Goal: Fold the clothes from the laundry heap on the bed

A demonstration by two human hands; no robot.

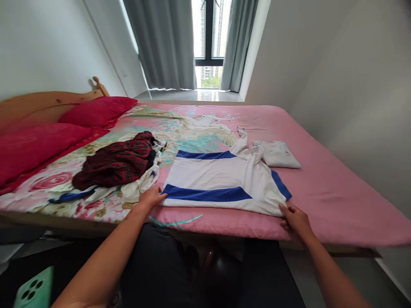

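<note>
A white shirt (208, 175) with blue bands lies spread sideways across the near part of the bed, with one white sleeve reaching toward the far side. My left hand (152, 198) is closed on its near left corner, thumb and fingers pinched at the blue band. At the near right corner, my right hand (296, 220) pinches the white edge just below a blue strip. Behind the shirt's right end sits a folded white garment (281, 155). Left of the shirt is a heap of clothes with a dark red plaid garment (117, 162) on top.
The bed has a pink flowered sheet (324, 188). Red pillows (99, 110) rest by the wooden headboard (41, 100) on the left. Grey curtains (163, 42) flank a window at the back. A green phone (36, 288) is at the lower left.
</note>
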